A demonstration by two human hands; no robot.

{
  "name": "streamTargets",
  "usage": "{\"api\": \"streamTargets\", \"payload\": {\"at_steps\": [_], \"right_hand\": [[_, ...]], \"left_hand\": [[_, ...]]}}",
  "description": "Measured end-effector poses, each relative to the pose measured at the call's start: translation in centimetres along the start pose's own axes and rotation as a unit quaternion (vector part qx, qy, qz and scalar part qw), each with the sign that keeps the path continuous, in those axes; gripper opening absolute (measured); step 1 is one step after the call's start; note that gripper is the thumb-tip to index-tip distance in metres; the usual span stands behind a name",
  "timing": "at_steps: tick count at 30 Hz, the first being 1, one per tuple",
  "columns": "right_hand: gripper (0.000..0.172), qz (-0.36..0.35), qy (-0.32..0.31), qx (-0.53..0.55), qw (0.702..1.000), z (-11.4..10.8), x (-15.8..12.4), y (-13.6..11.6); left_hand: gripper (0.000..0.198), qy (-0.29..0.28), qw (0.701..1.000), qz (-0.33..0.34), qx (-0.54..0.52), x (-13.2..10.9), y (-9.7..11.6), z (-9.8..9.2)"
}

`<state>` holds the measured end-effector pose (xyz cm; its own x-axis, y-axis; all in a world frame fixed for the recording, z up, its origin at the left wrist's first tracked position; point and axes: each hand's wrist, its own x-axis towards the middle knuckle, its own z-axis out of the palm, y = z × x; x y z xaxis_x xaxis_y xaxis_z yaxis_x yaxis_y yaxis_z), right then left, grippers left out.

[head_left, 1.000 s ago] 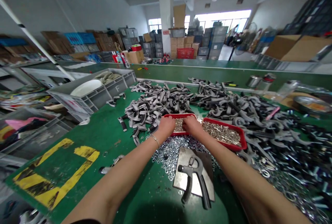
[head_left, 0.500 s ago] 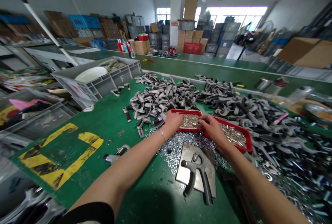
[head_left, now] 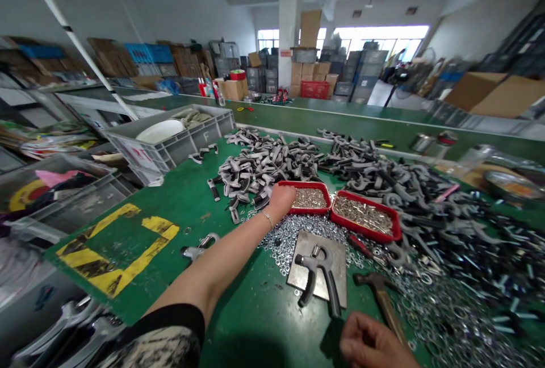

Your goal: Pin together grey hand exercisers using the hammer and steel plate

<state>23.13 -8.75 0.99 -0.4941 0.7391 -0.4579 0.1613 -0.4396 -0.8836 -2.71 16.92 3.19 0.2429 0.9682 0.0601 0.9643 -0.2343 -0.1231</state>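
Note:
My left hand (head_left: 281,200) is at the left end of a red tray (head_left: 328,204) of small metal parts, its fingers curled and their tips hidden. My right hand (head_left: 374,341) is low at the front edge of view, fingers folded in; whether something is in them I cannot make out. Just beyond it a grey hand grip strengthener (head_left: 333,294) with black handles lies on a square metal plate (head_left: 340,277). A hammer (head_left: 388,306) with a wooden handle lies beside the right hand. Another red tray (head_left: 398,226) holds metal pins.
Many loose nuts (head_left: 283,251) are spread around the plate. Piles of grey grip parts (head_left: 272,158) lie behind the trays, with black parts and washers (head_left: 438,311) at right. Grey crates (head_left: 170,152) stand at left. A red-handled tool (head_left: 360,245) lies near the pin tray.
My right hand has left the red tray of small parts and come back toward me, below the plate. My left hand has stayed at the tray's left end.

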Motion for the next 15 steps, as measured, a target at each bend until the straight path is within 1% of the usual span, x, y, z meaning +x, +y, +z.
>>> {"api": "streamTargets", "payload": {"at_steps": [3,5,6,8,10,11,13,15], "right_hand": [[0.038,-0.070,0.114,0.002,0.991,-0.6,2.0,-1.9],[0.036,-0.096,0.166,0.014,0.981,-1.0,3.3,-2.9],[0.036,-0.101,0.174,0.018,0.979,-1.2,3.9,-3.3],[0.038,-0.107,0.172,-0.003,0.979,-1.6,5.0,-3.9],[0.035,-0.112,0.172,-0.049,0.978,-2.2,6.0,-4.1],[0.032,-0.122,0.181,-0.086,0.972,-2.4,6.5,-4.1],[0.025,-0.165,0.205,-0.187,0.946,-2.8,7.2,-4.1],[0.022,-0.227,0.215,-0.297,0.902,-2.9,7.9,-3.9]], "left_hand": [[0.029,-0.007,1.000,0.003,0.004,-0.5,-0.2,-0.2],[0.029,-0.008,1.000,0.007,0.002,-0.9,-0.5,-0.3],[0.029,-0.008,1.000,0.009,0.001,-1.0,-0.6,-0.3],[0.028,-0.005,1.000,0.008,-0.003,-1.2,-0.7,-0.2],[0.027,0.001,1.000,0.003,-0.009,-1.3,-0.6,-0.2],[0.026,0.006,1.000,0.001,-0.012,-1.3,-0.6,-0.2],[0.019,0.018,1.000,-0.002,-0.023,-1.2,-0.5,-0.2],[0.017,0.031,0.999,0.000,-0.038,-1.2,-0.5,-0.1]]}}
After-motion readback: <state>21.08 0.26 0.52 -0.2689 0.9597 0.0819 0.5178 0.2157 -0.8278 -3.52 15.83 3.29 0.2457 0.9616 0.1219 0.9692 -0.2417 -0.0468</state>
